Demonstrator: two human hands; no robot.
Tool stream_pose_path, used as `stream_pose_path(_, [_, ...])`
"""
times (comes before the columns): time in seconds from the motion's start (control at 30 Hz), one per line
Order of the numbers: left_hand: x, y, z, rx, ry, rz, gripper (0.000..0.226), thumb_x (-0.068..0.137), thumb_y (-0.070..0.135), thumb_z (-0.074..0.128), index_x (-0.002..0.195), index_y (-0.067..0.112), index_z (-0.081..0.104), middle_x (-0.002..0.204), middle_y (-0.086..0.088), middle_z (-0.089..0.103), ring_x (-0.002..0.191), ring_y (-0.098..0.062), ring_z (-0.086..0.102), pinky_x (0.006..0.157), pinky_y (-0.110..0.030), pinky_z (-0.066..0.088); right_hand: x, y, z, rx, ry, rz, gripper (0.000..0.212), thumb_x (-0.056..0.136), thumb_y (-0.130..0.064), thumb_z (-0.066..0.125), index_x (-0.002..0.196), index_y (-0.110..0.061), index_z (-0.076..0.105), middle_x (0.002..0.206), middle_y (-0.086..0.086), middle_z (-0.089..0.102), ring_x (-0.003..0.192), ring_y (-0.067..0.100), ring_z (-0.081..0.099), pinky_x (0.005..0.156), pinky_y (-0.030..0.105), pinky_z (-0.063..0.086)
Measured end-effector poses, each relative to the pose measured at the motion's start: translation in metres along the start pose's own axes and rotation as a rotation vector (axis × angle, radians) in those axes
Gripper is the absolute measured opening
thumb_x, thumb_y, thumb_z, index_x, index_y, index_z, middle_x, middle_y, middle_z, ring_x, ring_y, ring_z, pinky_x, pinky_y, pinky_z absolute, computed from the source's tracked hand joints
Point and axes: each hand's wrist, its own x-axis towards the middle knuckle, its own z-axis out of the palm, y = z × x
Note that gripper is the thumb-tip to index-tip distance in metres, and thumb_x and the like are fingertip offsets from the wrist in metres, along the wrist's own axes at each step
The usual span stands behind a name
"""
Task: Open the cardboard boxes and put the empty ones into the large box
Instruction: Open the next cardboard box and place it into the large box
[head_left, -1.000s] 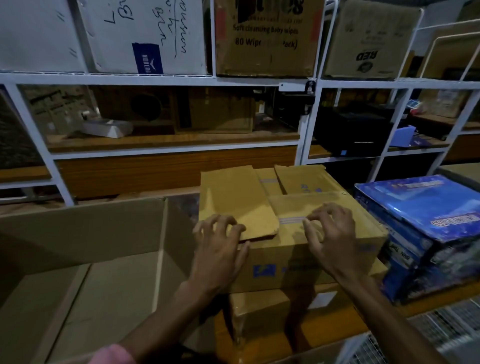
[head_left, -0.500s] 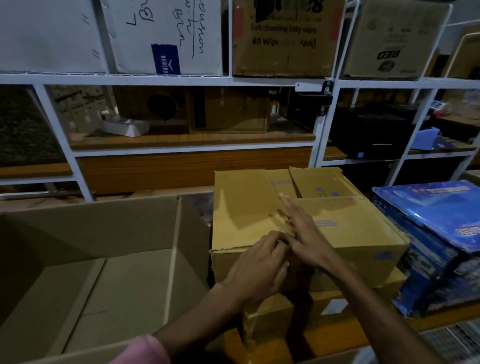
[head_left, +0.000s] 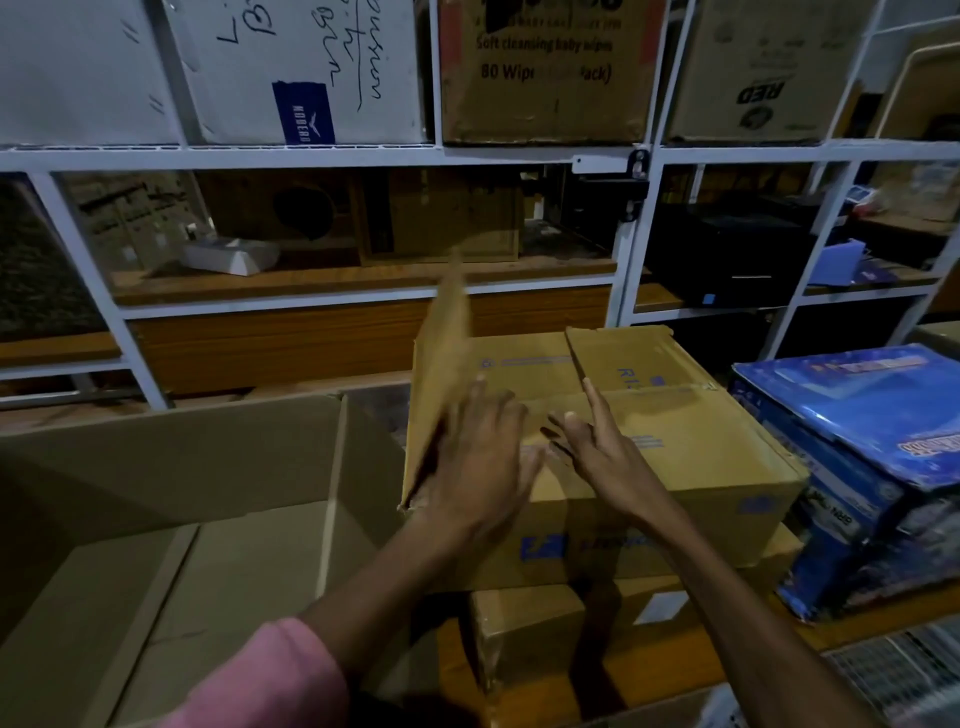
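A brown cardboard box (head_left: 691, 467) with blue print sits on top of another brown box (head_left: 524, 629) in the middle. Its left top flap (head_left: 441, 379) stands raised, blurred by motion. My left hand (head_left: 483, 457) lies against the inner side of that flap with fingers extended. My right hand (head_left: 597, 447) rests on the right flap, fingers straight and spread, holding nothing. The large open cardboard box (head_left: 171, 457) stands to the left, its inside bare.
A blue printed carton (head_left: 857, 447) stands close to the right of the stack. Behind runs a white metal rack (head_left: 332, 153) loaded with cartons and a wooden shelf (head_left: 322, 280). A wire grate (head_left: 898, 670) shows at bottom right.
Both hands moved from the box's front edge to the seam. The left flap, flat before, now swings up and to the left. The view has shifted slightly.
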Motion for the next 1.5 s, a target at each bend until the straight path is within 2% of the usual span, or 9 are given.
stream_pose_path(0.1, [0.010, -0.033, -0.006, 0.179, -0.043, -0.200, 0.050, 0.096, 0.052, 0.042, 0.139, 0.027, 0.043, 0.156, -0.001, 0.032, 0.152, -0.030, 0.007, 0.107, -0.078, 0.007, 0.009, 0.004, 0.000, -0.138, 0.013, 0.013, 0.065, 0.100, -0.052, 0.044, 0.155, -0.024, 0.023, 0.150, 0.003, 0.048, 0.135, 0.020, 0.048, 0.103, 0.031, 0.039])
stream_pose_path(0.3, [-0.012, -0.064, 0.005, 0.022, -0.259, -0.422, 0.049, 0.096, 0.054, 0.035, 0.132, 0.024, 0.048, 0.150, -0.003, 0.039, 0.143, -0.027, 0.021, 0.107, -0.070, 0.023, 0.050, 0.003, 0.014, -0.594, -0.132, -0.086, 0.050, 0.098, -0.046, 0.049, 0.139, -0.018, 0.050, 0.142, 0.005, 0.052, 0.130, 0.026, 0.045, 0.104, 0.042, 0.039])
stream_pose_path(0.5, [-0.012, -0.055, -0.001, -0.006, -0.224, -0.413, 0.048, 0.097, 0.053, 0.040, 0.135, 0.024, 0.046, 0.152, -0.003, 0.036, 0.143, -0.026, 0.023, 0.111, -0.064, 0.023, 0.102, 0.002, 0.029, -0.851, -0.143, -0.005, 0.056, 0.092, -0.064, 0.034, 0.117, -0.019, 0.056, 0.132, 0.010, 0.054, 0.125, 0.034, 0.045, 0.106, 0.056, 0.030])
stream_pose_path(0.73, [0.015, -0.038, -0.057, 0.025, 0.015, -0.265, 0.065, 0.099, 0.059, 0.035, 0.153, 0.023, 0.027, 0.165, -0.004, 0.014, 0.153, -0.028, -0.002, 0.117, -0.069, 0.004, 0.102, -0.088, -0.019, -0.673, 0.207, -0.233, 0.031, 0.098, -0.044, 0.049, 0.098, -0.019, 0.069, 0.093, 0.004, 0.070, 0.083, 0.022, 0.062, 0.080, 0.046, 0.054])
stream_pose_path(0.8, [0.026, -0.027, -0.088, 0.150, 0.125, -0.220, 0.059, 0.100, 0.059, 0.023, 0.138, 0.021, 0.046, 0.148, -0.005, 0.045, 0.145, -0.028, 0.030, 0.115, -0.069, 0.003, 0.085, -0.121, -0.043, -0.641, 0.244, -0.314, 0.027, 0.100, -0.037, 0.053, 0.102, -0.016, 0.070, 0.097, 0.007, 0.071, 0.085, 0.023, 0.064, 0.079, 0.043, 0.055])
stream_pose_path(0.9, [0.029, -0.006, -0.126, 0.185, 0.225, -0.135, 0.050, 0.105, 0.050, 0.019, 0.079, 0.023, 0.053, 0.076, 0.000, 0.058, 0.073, -0.020, 0.058, 0.097, -0.053, 0.045, 0.057, -0.149, -0.072, -0.694, 0.147, -0.334, 0.021, 0.098, -0.033, 0.057, 0.109, -0.019, 0.069, 0.107, 0.003, 0.069, 0.092, 0.019, 0.063, 0.080, 0.038, 0.053])
stream_pose_path(0.97, [0.029, 0.007, -0.144, 0.059, 0.096, -0.127, 0.047, 0.106, 0.044, 0.026, 0.068, 0.022, 0.044, 0.067, 0.001, 0.048, 0.062, -0.019, 0.051, 0.077, -0.043, 0.053, 0.038, -0.155, -0.082, -0.743, -0.038, -0.256, 0.019, 0.098, -0.034, 0.057, 0.111, -0.023, 0.066, 0.108, -0.001, 0.067, 0.088, 0.009, 0.060, 0.073, 0.027, 0.047])
stream_pose_path(1.23, [0.004, 0.031, -0.166, -0.224, -0.842, -0.040, 0.040, 0.105, 0.046, 0.036, 0.117, 0.018, 0.063, 0.106, -0.002, 0.064, 0.093, -0.015, 0.058, 0.080, -0.030, 0.045, -0.027, -0.137, -0.064, -0.673, -0.455, 0.098, 0.034, 0.095, -0.037, 0.060, 0.128, -0.039, 0.049, 0.114, -0.009, 0.064, 0.099, 0.007, 0.061, 0.085, 0.030, 0.051])
stream_pose_path(1.5, [-0.047, 0.001, -0.032, -0.102, -0.539, -0.032, 0.046, 0.098, 0.055, 0.045, 0.127, 0.020, 0.055, 0.124, -0.007, 0.065, 0.107, -0.027, 0.061, 0.089, -0.041, 0.047, -0.053, -0.045, 0.002, -0.889, -0.332, 0.030, 0.056, 0.095, -0.043, 0.055, 0.145, -0.024, 0.041, 0.141, 0.001, 0.051, 0.128, 0.021, 0.048, 0.106, 0.036, 0.037])
